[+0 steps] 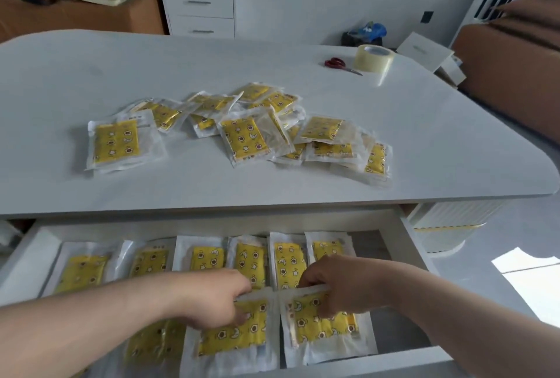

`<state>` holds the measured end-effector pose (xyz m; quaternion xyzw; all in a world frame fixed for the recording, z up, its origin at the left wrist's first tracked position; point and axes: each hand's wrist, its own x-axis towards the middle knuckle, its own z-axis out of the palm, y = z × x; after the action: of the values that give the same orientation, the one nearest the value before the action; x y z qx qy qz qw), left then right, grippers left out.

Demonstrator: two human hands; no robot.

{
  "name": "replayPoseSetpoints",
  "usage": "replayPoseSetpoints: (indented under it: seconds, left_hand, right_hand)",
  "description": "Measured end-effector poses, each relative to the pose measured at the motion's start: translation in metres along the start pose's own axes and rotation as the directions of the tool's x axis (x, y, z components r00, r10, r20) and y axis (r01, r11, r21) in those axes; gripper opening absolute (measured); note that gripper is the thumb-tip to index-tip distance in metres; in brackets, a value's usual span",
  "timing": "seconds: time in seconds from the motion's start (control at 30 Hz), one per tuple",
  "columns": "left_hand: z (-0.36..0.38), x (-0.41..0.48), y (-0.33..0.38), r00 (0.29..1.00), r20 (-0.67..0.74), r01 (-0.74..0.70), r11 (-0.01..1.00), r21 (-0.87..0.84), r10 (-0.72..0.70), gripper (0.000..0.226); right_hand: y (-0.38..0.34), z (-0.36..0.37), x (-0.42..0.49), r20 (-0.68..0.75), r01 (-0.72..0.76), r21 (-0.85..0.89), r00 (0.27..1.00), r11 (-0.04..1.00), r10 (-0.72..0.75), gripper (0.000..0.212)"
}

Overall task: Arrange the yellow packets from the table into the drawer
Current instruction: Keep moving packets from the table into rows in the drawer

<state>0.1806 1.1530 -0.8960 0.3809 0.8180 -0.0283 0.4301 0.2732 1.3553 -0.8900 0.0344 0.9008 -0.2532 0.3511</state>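
Head view: the drawer (415,245) stands pulled out at 6 o'clock, below the near edge of the table (91,74). Six yellow packets (209,258) lie side by side in a row along its 12 o'clock wall, and a second row is going in nearer 6 o'clock. The left hand (212,299) has its grip pinched on the top edge of one front packet (233,336) at about 7 o'clock. The right hand (342,283) has its grip pinched the same way on the neighbouring packet (324,327) at 5 o'clock. These two lie just beside each other, and their top edges reach the lower ends of the back row. Under the left forearm at 8 o'clock there seems to be another packet, too blurred to place.

The loose pile (257,126) waits on the table near centre, its packets overlapping, with one packet (116,141) a little apart at 9 o'clock. Scissors (336,63) and a tape roll (374,58) sit at 1 o'clock, well apart from it.

The likeliest slip is in the rows. The clear wrappers look slick, so nudging either front packet toward 12 o'clock could ride it over the back row or push that row askew. Letting go unevenly could leave the pair overlapped. A wrapper edge left curled up might catch under the table when the drawer shuts. Later, a careless pull from the pile could sweep packets over the table's 6 o'clock edge.
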Motion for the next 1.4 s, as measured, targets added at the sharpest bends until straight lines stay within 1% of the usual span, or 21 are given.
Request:
replayPoseSetpoints:
  seconds: [0.13, 0.27, 0.3, 0.37, 0.47, 0.57, 0.67, 0.73, 0.87, 1.03, 1.07, 1.13, 1.17, 1.2, 1.27, 1.3, 1.33, 1.4]
  left_hand:
    - [0.005, 0.004, 0.003, 1.000, -0.009, -0.009, 1.000, 0.013, 0.009, 0.028]
    - [0.013, 0.006, 0.006, 1.000, -0.017, -0.012, 1.000, 0.012, 0.012, 0.015]
    - [0.015, 0.006, 0.006, 0.999, -0.030, -0.018, 1.000, 0.017, 0.019, 0.016]
    - [0.016, 0.003, 0.005, 0.996, -0.076, -0.037, 0.997, 0.075, 0.043, 0.019]
    - [0.016, 0.002, 0.005, 0.976, -0.189, -0.070, 0.978, 0.196, 0.108, 0.015]
    - [0.016, 0.002, 0.007, 0.954, -0.267, -0.079, 0.972, 0.222, 0.138, 0.008]
    - [0.017, 0.005, 0.004, 0.938, -0.305, -0.087, 0.963, 0.256, 0.166, 0.009]
    - [0.020, 0.008, 0.000, 0.933, -0.307, -0.098, 0.953, 0.286, 0.187, 0.009]
    - [0.026, 0.013, -0.007, 0.931, -0.304, -0.115, 0.954, 0.278, 0.201, 0.012]
    - [0.036, 0.021, -0.012, 0.900, -0.372, -0.127, 0.952, 0.279, 0.230, 0.020]
    - [0.038, 0.022, -0.012, 0.892, -0.384, -0.131, 0.949, 0.285, 0.238, 0.019]
    - [0.039, 0.024, -0.012, 0.881, -0.405, -0.138, 0.952, 0.274, 0.244, 0.017]
    - [0.038, 0.024, -0.012, 0.874, -0.422, -0.144, 0.959, 0.246, 0.239, 0.017]
    - [0.038, 0.024, -0.012, 0.870, -0.436, -0.154, 0.966, 0.209, 0.232, 0.017]
    - [0.036, 0.023, -0.014, 0.873, -0.430, -0.181, 0.972, 0.153, 0.230, 0.020]
    - [0.035, 0.022, -0.015, 0.882, -0.412, -0.185, 0.972, 0.145, 0.229, 0.023]
    - [0.035, 0.021, -0.015, 0.892, -0.393, -0.179, 0.973, 0.146, 0.223, 0.026]
    - [0.033, 0.021, -0.015, 0.905, -0.372, -0.157, 0.975, 0.156, 0.205, 0.029]
  right_hand:
    - [0.000, 0.005, 0.004, 0.018, 0.002, -0.033, 1.000, 0.999, -0.001, 0.029]
    - [-0.002, 0.007, 0.004, 0.015, -0.014, -0.073, 1.000, 0.997, 0.015, 0.030]
    - [-0.002, 0.007, 0.004, 0.014, -0.021, -0.088, 1.000, 0.996, 0.023, 0.029]
    - [-0.003, 0.009, 0.005, 0.009, -0.031, -0.126, 0.999, 0.992, 0.032, 0.029]
    - [0.000, 0.012, 0.007, -0.042, -0.009, -0.171, 0.999, 0.985, 0.002, 0.028]
    - [0.003, 0.012, 0.009, -0.106, -0.001, -0.187, 0.994, 0.982, -0.020, 0.034]
    - [0.004, 0.013, 0.011, -0.122, 0.017, -0.231, 0.991, 0.973, -0.046, 0.036]
    - [0.004, 0.015, 0.012, -0.124, 0.016, -0.266, 0.991, 0.964, -0.051, 0.034]
    - [0.003, 0.017, 0.016, -0.159, 0.040, -0.297, 0.983, 0.954, -0.091, 0.029]
    - [-0.001, 0.019, 0.017, -0.108, -0.010, -0.342, 0.994, 0.940, -0.029, 0.028]
    - [0.000, 0.017, 0.016, -0.101, -0.025, -0.326, 0.995, 0.945, -0.009, 0.027]
    - [0.009, 0.008, 0.009, -0.125, -0.116, -0.253, 0.988, 0.960, 0.086, 0.022]
    - [0.015, 0.001, 0.004, -0.129, -0.187, -0.209, 0.978, 0.960, 0.162, 0.019]
    - [0.022, -0.006, -0.002, -0.098, -0.268, -0.147, 0.962, 0.952, 0.255, 0.020]
    - [0.032, -0.015, -0.013, 0.091, -0.427, 0.029, 0.902, 0.904, 0.423, 0.029]
    - [0.035, -0.014, -0.018, 0.181, -0.476, 0.109, 0.873, 0.873, 0.453, 0.031]
    - [0.036, -0.012, -0.021, 0.236, -0.500, 0.178, 0.858, 0.848, 0.456, 0.033]
    - [0.035, -0.006, -0.023, 0.309, -0.502, 0.266, 0.853, 0.823, 0.420, 0.031]
